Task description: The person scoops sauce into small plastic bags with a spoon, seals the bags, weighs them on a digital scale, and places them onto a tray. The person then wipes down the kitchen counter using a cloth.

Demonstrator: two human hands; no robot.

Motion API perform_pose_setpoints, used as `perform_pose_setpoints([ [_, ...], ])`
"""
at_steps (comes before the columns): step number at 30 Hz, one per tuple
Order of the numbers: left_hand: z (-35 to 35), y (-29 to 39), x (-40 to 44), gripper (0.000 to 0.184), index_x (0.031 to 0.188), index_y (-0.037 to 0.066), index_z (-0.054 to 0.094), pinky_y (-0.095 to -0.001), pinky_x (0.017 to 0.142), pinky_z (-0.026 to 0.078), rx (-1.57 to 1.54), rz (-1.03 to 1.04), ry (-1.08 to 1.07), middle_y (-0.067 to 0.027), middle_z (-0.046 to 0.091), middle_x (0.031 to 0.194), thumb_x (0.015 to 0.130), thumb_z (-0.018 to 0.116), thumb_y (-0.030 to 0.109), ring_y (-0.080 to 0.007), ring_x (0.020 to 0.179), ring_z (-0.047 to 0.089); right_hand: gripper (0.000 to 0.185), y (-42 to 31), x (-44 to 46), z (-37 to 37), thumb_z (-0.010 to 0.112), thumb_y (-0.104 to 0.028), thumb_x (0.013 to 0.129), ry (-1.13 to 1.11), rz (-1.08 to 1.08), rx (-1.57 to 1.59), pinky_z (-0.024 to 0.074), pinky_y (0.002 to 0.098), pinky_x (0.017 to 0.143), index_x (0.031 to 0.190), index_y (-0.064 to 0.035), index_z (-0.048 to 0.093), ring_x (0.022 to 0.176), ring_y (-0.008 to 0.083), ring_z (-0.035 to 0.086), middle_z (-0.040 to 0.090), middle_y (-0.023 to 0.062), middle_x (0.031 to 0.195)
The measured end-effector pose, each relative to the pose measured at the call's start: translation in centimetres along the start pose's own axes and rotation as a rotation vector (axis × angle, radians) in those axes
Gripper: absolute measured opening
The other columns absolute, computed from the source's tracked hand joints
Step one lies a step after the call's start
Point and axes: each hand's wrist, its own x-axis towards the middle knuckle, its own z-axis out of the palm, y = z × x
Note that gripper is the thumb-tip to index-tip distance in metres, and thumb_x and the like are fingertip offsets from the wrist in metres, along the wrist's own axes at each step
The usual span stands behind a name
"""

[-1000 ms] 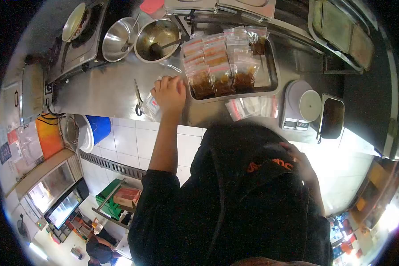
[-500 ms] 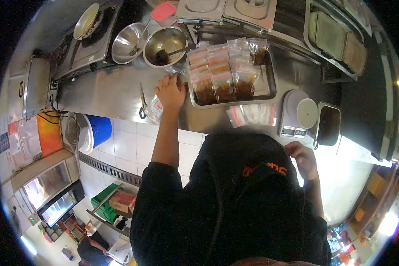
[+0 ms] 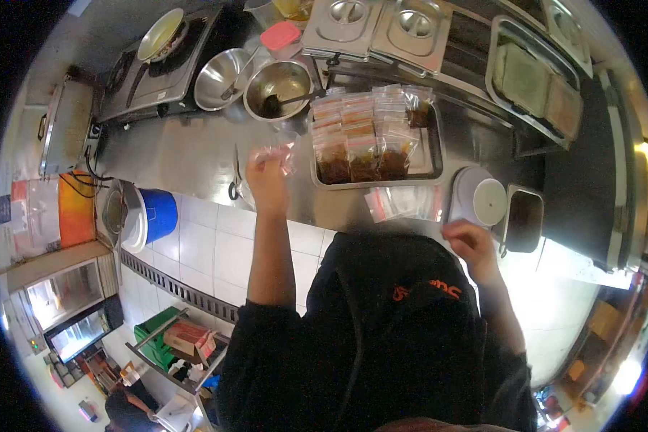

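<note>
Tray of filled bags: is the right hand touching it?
No, the right hand is apart from the tray, down beside the scale.

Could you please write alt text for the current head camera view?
A person's left hand holds a clear plastic bag over a metal counter, beside a tray of filled zip bags. The right hand is raised near a kitchen scale; scissors and two metal bowls also sit on the counter.

Left hand [image 3: 268, 183] extends forward; right hand [image 3: 474, 247] curls loosely.
</note>
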Motion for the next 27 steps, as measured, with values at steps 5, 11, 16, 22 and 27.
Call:
perform_pose_setpoints([
  [5, 4.4, 4.6, -7.3, 0.008, 0.098, 0.010, 0.055, -0.0411, 0.083, 0.053, -0.578, -0.081, -0.379, -0.0137, 0.063, 0.108, 0.094, 0.059, 0.015, -0.0253, 0.098, 0.063, 0.022, -6.5, 6.5, 8.0, 0.065, -0.011, 0.094, -0.182, -0.079, 0.031, 0.0503, 0.0308, 0.085, 0.111, 0.0014, 0.065, 0.095, 0.0166, 0.063, 0.068, 0.0091, 0.104],
  [11, 6.5, 5.9, -13.1, 0.018, 0.096, 0.011, 0.059, -0.0380, 0.085, 0.054, -0.302, 0.208, -0.547, -0.0135, 0.064, 0.112, 0.085, 0.068, 0.001, -0.0243, 0.104, 0.062, 0.014, -6.2, 7.0, 8.4, 0.064, -0.015, 0.095, -0.297, 0.073, 0.412, 0.0505, 0.0260, 0.074, 0.101, -0.0024, 0.067, 0.081, 0.0105, 0.061, 0.066, 0.0041, 0.092],
  [16, 7.9, 5.7, -15.8, 0.021, 0.110, 0.002, 0.060, -0.0322, 0.089, 0.049, -0.141, 0.115, -0.232, -0.0077, 0.066, 0.108, 0.090, 0.064, 0.003, -0.0167, 0.101, 0.061, 0.010, -6.5, 3.4, 6.1, 0.063, -0.012, 0.093, -0.181, -0.010, 0.504, 0.0497, 0.0282, 0.071, 0.091, -0.0023, 0.064, 0.078, 0.0125, 0.060, 0.064, 0.0039, 0.087],
  [22, 8.9, 7.8, -22.0, 0.016, 0.092, 0.003, 0.065, -0.0304, 0.073, 0.050, 0.549, 0.267, -0.149, -0.0093, 0.067, 0.088, 0.089, 0.068, 0.018, -0.0153, 0.080, 0.063, 0.012, -5.5, 0.5, 1.0, 0.066, -0.009, 0.088, -0.206, -0.357, -0.393, 0.0482, 0.0285, 0.064, 0.080, -0.0031, 0.059, 0.070, 0.0132, 0.061, 0.065, 0.0055, 0.078],
  [27, 12.6, 7.9, -28.6, 0.026, 0.089, 0.003, 0.067, -0.0320, 0.064, 0.049, 0.439, 0.237, -0.386, -0.0095, 0.067, 0.078, 0.087, 0.072, 0.028, -0.0173, 0.070, 0.062, 0.016, -4.6, -2.2, 1.0, 0.073, -0.009, 0.080, -0.361, -0.629, -0.679, 0.0479, 0.0301, 0.062, 0.076, -0.0019, 0.060, 0.066, 0.0158, 0.062, 0.064, 0.0086, 0.071],
])
